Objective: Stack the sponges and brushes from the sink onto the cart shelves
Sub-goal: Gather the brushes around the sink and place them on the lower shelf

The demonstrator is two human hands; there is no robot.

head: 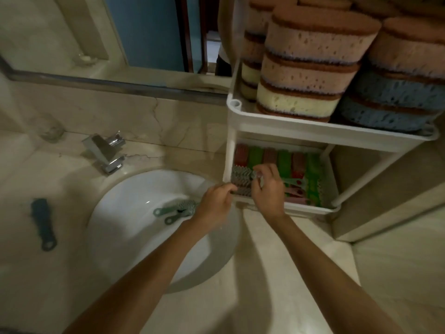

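A white cart (284,126) stands on the counter to the right of the sink (134,189). Its upper shelf carries stacked sponges (310,68) in pink, yellow and blue. The lower shelf (310,208) holds several brushes (284,157) in red, green and pink. At that shelf's left front corner, my left hand (216,201) and my right hand (267,186) both grip a grey-bristled brush (242,175). In the sink lie two green-handled brushes (173,209).
A dark teal brush (43,222) lies on the counter left of the sink. A chrome tap (106,150) stands behind the basin, a glass (50,128) further left. A mirror (115,34) covers the wall behind.
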